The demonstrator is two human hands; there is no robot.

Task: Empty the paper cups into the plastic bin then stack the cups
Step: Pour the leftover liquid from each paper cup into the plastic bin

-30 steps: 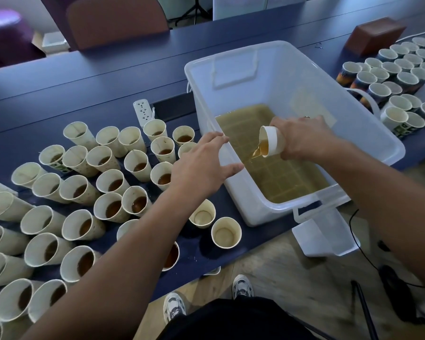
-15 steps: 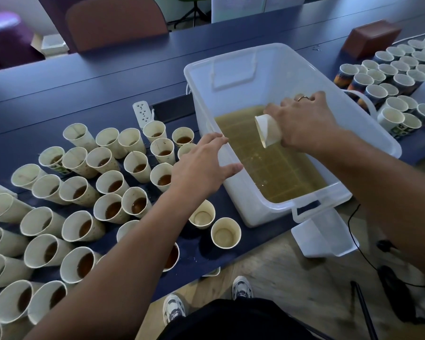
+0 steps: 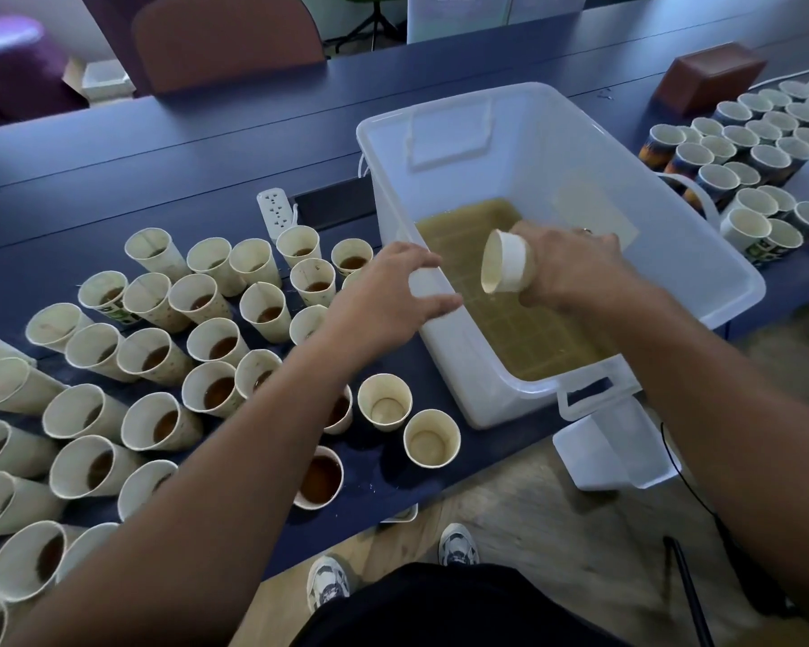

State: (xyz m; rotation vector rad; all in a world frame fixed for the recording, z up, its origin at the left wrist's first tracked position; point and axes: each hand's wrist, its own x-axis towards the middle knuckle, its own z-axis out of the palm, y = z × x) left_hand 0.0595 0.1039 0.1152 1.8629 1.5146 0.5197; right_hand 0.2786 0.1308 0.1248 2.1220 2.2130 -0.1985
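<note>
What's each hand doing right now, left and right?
Left hand: open, fingers spread, resting on the plastic bin's near rim, holding nothing.
Right hand: gripping a tipped paper cup over the brown liquid in the bin.

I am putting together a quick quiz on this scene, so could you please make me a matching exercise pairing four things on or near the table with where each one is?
Things:
1. cup in the right hand
2. left hand
3. brown box
4. white power strip

Places:
A. on the table just left of the plastic bin, behind the cups of brown liquid
B. far right of the table, behind the patterned cups
C. tipped on its side over the liquid in the bin
D. at the bin's near left wall, fingers spread

Pairs: 1-C, 2-D, 3-B, 4-A
</note>
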